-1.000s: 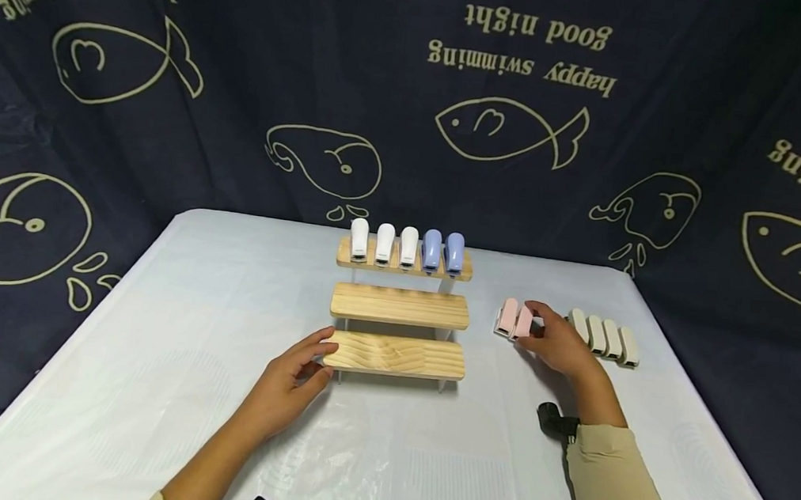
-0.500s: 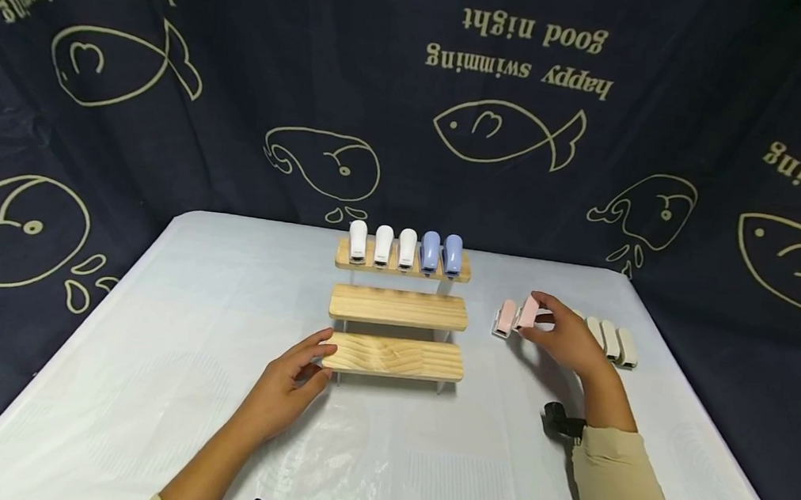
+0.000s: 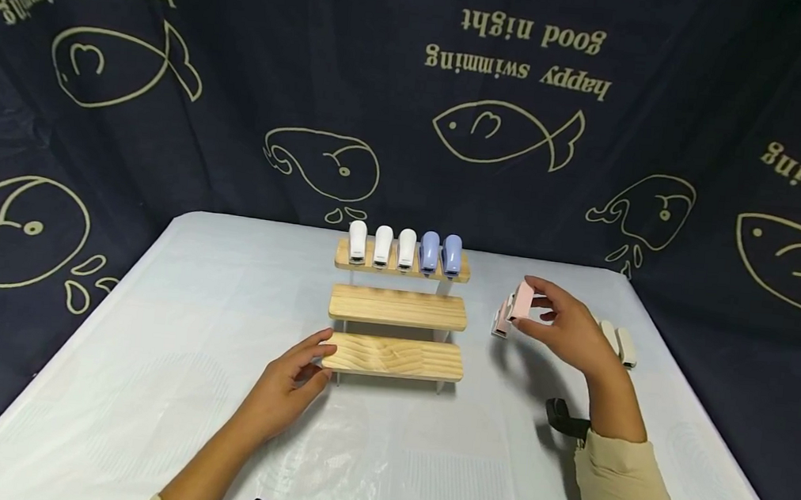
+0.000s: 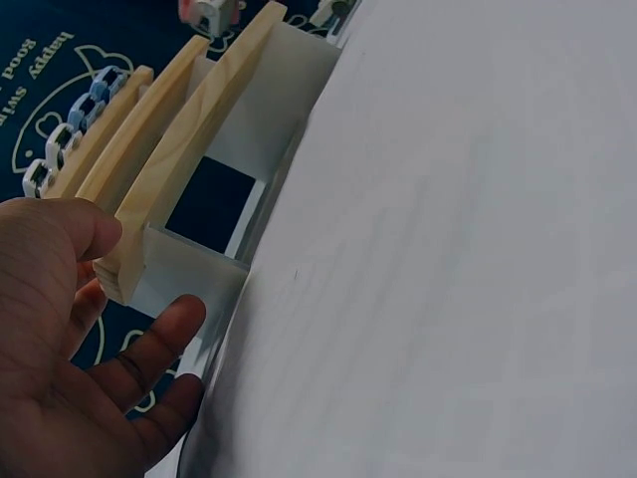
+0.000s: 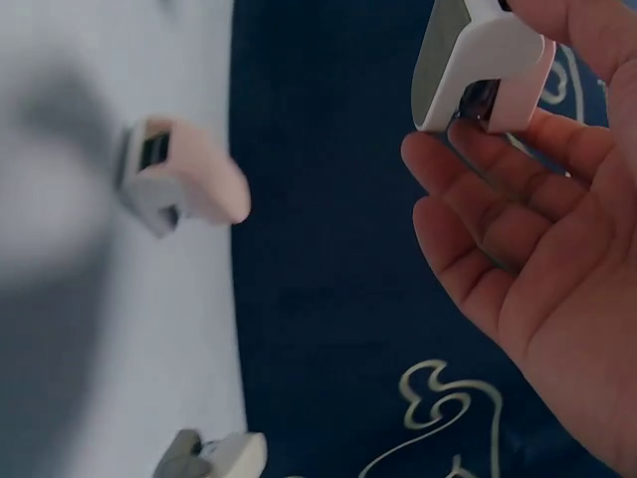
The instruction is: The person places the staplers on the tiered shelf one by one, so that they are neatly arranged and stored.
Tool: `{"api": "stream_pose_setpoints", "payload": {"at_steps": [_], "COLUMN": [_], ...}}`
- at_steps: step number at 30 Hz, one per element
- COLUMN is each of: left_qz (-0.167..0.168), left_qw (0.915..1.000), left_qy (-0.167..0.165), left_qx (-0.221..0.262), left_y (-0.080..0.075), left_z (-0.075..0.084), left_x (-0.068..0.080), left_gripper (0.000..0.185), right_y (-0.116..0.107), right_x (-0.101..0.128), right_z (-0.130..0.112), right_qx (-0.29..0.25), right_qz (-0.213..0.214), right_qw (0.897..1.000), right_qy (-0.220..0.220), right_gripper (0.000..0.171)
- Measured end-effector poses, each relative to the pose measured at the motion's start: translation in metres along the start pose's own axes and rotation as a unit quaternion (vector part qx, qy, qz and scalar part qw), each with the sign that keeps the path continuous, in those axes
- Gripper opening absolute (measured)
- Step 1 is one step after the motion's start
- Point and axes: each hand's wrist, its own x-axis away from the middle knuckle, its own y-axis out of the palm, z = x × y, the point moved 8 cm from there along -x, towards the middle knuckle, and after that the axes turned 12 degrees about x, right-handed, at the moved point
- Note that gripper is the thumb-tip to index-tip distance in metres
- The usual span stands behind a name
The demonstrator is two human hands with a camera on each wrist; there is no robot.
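Observation:
My right hand [image 3: 568, 328] holds a small pink and white stapler [image 3: 521, 301] between thumb and fingers, raised above the table. A second pink stapler [image 5: 184, 174] stands on the table just beyond it, partly covered in the head view. Cream staplers [image 3: 626, 348] stand to the right, some hidden behind the hand. My left hand [image 3: 288, 387] grips the left end of the lowest shelf [image 3: 394, 357] of a three-tier wooden rack, thumb at the front edge; its other fingers [image 4: 164, 344] are spread. On the top shelf sit three white staplers [image 3: 382, 247] and two blue staplers [image 3: 452, 254].
The rack's middle shelf [image 3: 398, 308] is bare wood on clear supports. A pale cloth [image 3: 382, 455] covers the table. Behind stands a dark blue curtain [image 3: 318, 52] printed with fish and lettering.
My right hand has picked one pink stapler up from beside the other, tilting it and lifting it off the table. The left hand has stayed in place on the rack.

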Motion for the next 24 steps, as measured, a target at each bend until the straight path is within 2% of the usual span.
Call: {"api": "stream_pose_setpoints", "payload": {"at_steps": [7,14,24], "left_qz": [0.000,0.001,0.001], "left_qw": [1.0000,1.0000,0.9999], "left_qy": [0.001,0.005,-0.003], "left_qx": [0.001,-0.003,0.010], "left_y": [0.000,0.000,0.000], "left_z": [0.001,0.001,0.000], "left_x": [0.000,0.001,0.001], "left_gripper": [0.036,0.036,0.037], "right_y": [-0.007,0.001,0.017], "right_x": [0.004,0.005,0.005], "right_z": [-0.033,-0.056,-0.082], "right_qx": [0.013,0.018,0.002], "right_qz": [0.032,0.044,0.020], "right_qw": [0.997,0.993,0.990], "right_qy": [-0.063,-0.110,-0.141], "right_gripper": [0.069,0.070,0.071]}}
